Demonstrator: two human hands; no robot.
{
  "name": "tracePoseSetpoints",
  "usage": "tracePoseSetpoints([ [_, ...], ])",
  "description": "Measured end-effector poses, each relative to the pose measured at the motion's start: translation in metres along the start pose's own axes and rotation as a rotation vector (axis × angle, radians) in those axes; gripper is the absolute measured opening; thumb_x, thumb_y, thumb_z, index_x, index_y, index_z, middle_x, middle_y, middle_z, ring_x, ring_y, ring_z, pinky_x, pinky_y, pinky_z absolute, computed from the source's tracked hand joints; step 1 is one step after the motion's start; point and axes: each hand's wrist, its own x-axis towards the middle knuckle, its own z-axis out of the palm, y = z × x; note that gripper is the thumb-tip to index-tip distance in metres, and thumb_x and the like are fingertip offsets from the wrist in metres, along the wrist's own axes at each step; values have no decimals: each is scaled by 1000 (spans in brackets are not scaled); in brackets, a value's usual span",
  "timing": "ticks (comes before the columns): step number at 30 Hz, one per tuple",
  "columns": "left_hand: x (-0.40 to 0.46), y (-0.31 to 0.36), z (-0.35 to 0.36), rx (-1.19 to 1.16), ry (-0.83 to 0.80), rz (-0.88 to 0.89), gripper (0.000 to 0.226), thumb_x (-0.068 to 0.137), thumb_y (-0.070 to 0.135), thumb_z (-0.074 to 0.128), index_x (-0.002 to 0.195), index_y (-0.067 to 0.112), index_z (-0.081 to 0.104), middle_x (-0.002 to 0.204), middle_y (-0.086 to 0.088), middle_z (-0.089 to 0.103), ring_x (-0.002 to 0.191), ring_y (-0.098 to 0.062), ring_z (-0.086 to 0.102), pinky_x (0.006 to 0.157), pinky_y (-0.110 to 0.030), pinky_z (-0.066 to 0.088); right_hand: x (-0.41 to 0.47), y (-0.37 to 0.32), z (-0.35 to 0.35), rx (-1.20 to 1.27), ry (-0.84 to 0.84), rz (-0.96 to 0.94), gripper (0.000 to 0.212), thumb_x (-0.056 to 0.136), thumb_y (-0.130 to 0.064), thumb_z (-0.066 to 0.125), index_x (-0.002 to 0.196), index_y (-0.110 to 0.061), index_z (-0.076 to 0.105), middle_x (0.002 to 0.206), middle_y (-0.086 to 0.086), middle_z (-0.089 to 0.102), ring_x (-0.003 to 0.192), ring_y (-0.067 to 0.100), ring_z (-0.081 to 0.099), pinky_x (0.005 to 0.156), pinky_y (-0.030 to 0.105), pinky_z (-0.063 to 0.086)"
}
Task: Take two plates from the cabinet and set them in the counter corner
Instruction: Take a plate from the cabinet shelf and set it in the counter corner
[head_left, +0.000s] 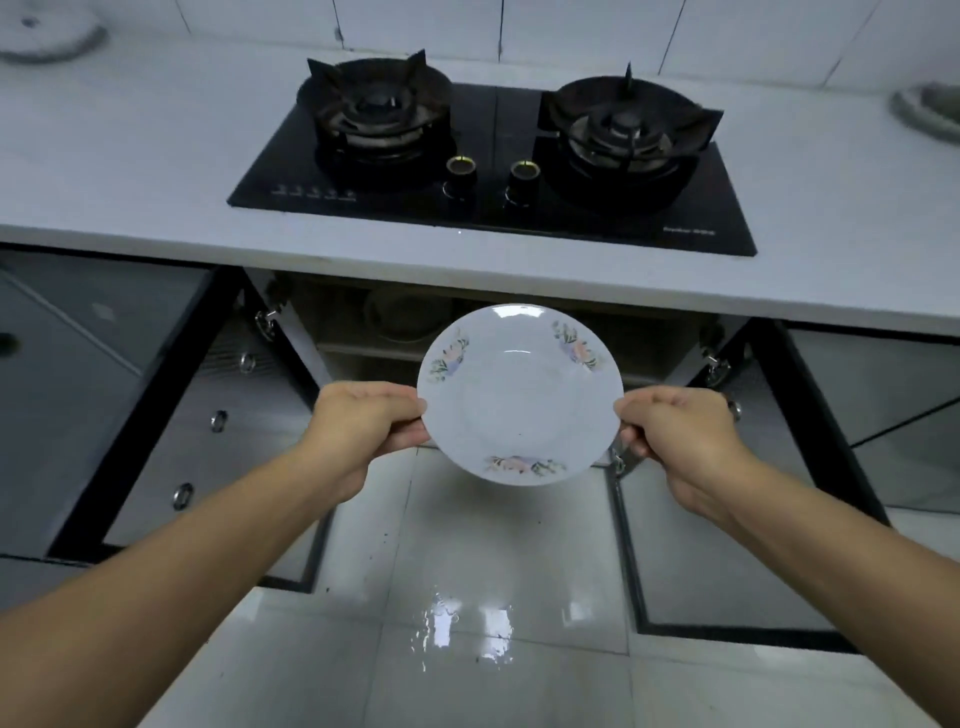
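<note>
Clearly we had the plate (519, 395) out of the open cabinet (405, 317), level above the floor; whether a second lay under it we could not tell. Our left hand (358, 421) and right hand (675, 426) each pinched an opposite rim, thumb on top. Next, we judged, came lifting it to a corner of the counter (156, 171)

Single head-worn wide-angle view, looking forward and down, close above counter (156, 171), stove (493, 171), open cabinet (363, 332)
</note>
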Motion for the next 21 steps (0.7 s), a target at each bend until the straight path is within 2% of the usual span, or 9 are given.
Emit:
tracePoseSetpoints([
  [4, -45, 41, 15, -21, 16, 49, 6, 78, -11, 66, 83, -11, 70, 74, -19, 76, 63, -27, 74, 51, -21, 56, -29, -46, -28, 30, -26, -57, 19, 77, 8, 60, 61, -1, 65, 50, 13, 55, 38, 14, 43, 33, 19, 34],
  [11, -137, 115, 52, -81, 14, 109, 6, 77, -12, 67, 75, -10, 72, 75, -21, 75, 68, -26, 75, 52, -23, 58, -90, -129, -100, 81, -56, -93, 14, 77, 7, 60, 65, 4, 67, 45, 9, 54, 33, 10, 40, 33, 18, 34],
  [17, -204, 176, 86, -128, 35, 150, 8, 75, -13, 66, 83, -13, 68, 80, -22, 75, 67, -25, 74, 49, -23, 57, -132, -195, -157, 115, -29, -121, 10, 76, 7, 61, 67, 5, 66, 52, 13, 56, 38, 13, 43, 33, 18, 36],
  [21, -236, 215, 104, -114, 7, 183, 5, 75, -11, 67, 80, -12, 68, 73, -20, 75, 62, -24, 74, 47, -23, 56, -158, -234, -189, 127, -3, -147, 10, 76, 7, 62, 67, 7, 66, 54, 14, 58, 39, 14, 44, 34, 18, 38],
])
